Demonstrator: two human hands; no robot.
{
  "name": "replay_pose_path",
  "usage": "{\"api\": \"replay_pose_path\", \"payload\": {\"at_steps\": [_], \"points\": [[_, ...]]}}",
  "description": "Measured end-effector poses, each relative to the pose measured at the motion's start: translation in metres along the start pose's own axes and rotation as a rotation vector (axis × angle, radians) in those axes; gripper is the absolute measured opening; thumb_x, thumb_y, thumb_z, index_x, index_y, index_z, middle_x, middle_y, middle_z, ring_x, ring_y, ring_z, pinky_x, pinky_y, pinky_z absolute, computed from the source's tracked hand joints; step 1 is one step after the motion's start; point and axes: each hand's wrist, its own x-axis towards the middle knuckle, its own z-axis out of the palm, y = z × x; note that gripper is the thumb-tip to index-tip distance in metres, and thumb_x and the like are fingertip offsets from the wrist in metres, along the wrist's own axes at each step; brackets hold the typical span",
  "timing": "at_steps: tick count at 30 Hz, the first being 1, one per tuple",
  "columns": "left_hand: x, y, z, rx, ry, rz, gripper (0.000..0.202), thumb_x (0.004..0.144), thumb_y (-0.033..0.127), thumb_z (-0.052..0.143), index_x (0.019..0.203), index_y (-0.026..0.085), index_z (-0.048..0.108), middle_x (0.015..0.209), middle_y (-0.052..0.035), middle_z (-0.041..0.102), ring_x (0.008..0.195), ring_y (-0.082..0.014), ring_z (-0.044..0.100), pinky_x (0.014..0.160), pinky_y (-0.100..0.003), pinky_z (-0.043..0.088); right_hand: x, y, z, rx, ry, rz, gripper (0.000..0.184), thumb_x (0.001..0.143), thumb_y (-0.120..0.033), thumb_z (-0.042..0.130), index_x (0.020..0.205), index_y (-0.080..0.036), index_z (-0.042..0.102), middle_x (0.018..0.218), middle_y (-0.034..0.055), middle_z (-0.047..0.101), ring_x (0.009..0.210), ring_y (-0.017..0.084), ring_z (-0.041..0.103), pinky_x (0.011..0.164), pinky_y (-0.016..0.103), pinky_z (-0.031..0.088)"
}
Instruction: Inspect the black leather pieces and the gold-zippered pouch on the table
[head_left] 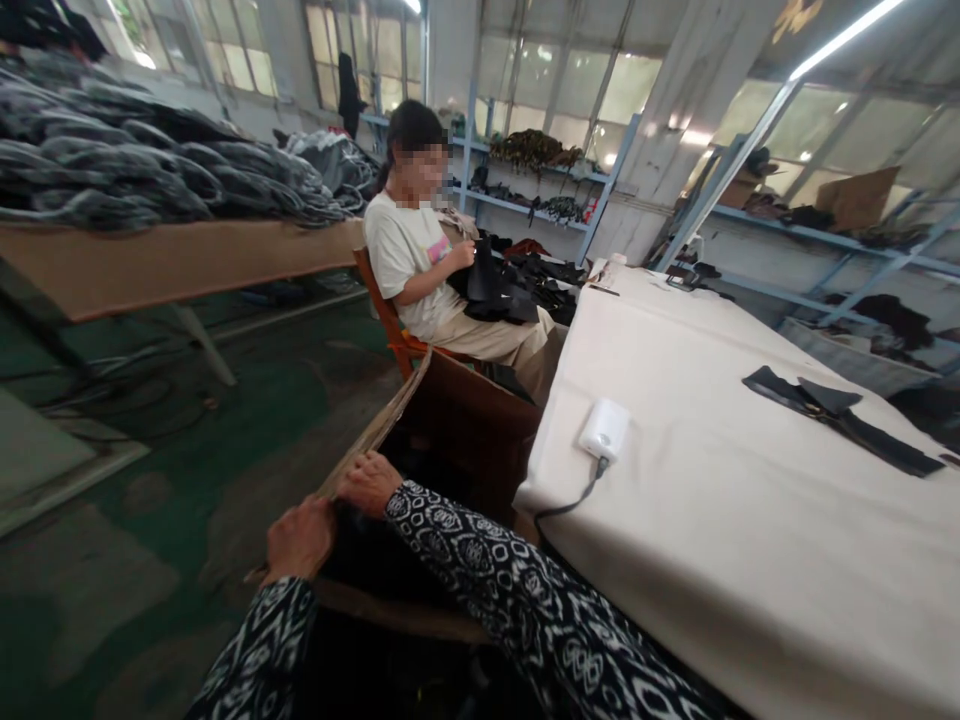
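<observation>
A large open cardboard box (472,395) stands on the floor beside the cloth-covered table, dark inside, its contents too dim to make out. My left hand (300,540) is closed over the near part of the box's left rim. Just beyond it, my right hand (370,484) grips the same rim with its fingers folded over the edge. Both of my forearms, in black-and-white patterned sleeves, reach over the box, and the right one crosses its opening.
A white table (697,400) fills the right side, bearing a white corded device (604,430) and dark fabric pieces (840,415). A seated person (412,230) handles black pieces beyond the box. Grey bundles (112,160) cover the left table; shelves (525,185) line the back wall.
</observation>
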Motion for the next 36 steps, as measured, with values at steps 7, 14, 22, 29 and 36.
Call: {"api": "replay_pose_path", "payload": {"at_steps": [7, 14, 22, 29, 36], "points": [[0.009, 0.000, -0.019, -0.007, 0.032, 0.014, 0.052, 0.091, 0.030, 0.018, 0.096, 0.008, 0.065, 0.095, -0.0214, 0.065, 0.092, -0.0346, 0.062, 0.071, -0.039, 0.044, 0.005, 0.018, -0.028, -0.037, -0.101, -0.037, 0.025, 0.096, -0.025, 0.040, 0.089, -0.018, 0.063, 0.093, 0.0047, 0.063, 0.096, 0.022, 0.051, 0.085, 0.040, 0.032], [0.010, 0.004, -0.045, 0.007, 0.030, 0.062, 0.052, 0.090, 0.033, 0.020, 0.097, 0.008, 0.064, 0.099, -0.0216, 0.065, 0.093, -0.0358, 0.062, 0.073, -0.041, 0.045, 0.007, 0.028, -0.057, -0.090, -0.080, -0.056, 0.024, 0.094, -0.021, 0.042, 0.086, -0.017, 0.064, 0.085, 0.0044, 0.065, 0.085, 0.022, 0.056, 0.084, 0.041, 0.032], [0.019, -0.003, -0.024, -0.024, 0.026, 0.009, 0.049, 0.091, 0.036, 0.023, 0.100, 0.009, 0.062, 0.100, -0.0197, 0.064, 0.095, -0.0344, 0.061, 0.072, -0.038, 0.043, -0.012, 0.028, -0.049, 0.063, -0.086, 0.161, 0.026, 0.097, -0.021, 0.035, 0.102, -0.018, 0.060, 0.109, 0.0050, 0.062, 0.106, 0.020, 0.052, 0.080, 0.033, 0.039], [0.033, -0.046, -0.005, -0.075, 0.051, -0.063, 0.054, 0.094, 0.039, 0.019, 0.098, 0.002, 0.058, 0.098, -0.0214, 0.061, 0.094, -0.0319, 0.059, 0.072, -0.034, 0.037, -0.134, -0.009, 0.025, 0.166, -0.364, 0.495, 0.019, 0.090, -0.020, 0.047, 0.087, -0.013, 0.065, 0.085, 0.0081, 0.065, 0.076, 0.015, 0.061, 0.063, 0.025, 0.043], [0.032, -0.046, 0.011, -0.059, 0.158, -0.105, 0.051, 0.094, 0.040, 0.019, 0.096, 0.005, 0.056, 0.100, -0.0169, 0.055, 0.090, -0.0257, 0.053, 0.070, -0.033, 0.035, -0.239, -0.037, 0.058, 0.235, -0.522, 0.613, 0.017, 0.090, -0.025, 0.053, 0.094, -0.011, 0.063, 0.090, 0.0055, 0.064, 0.084, 0.015, 0.060, 0.078, 0.032, 0.049]]}}
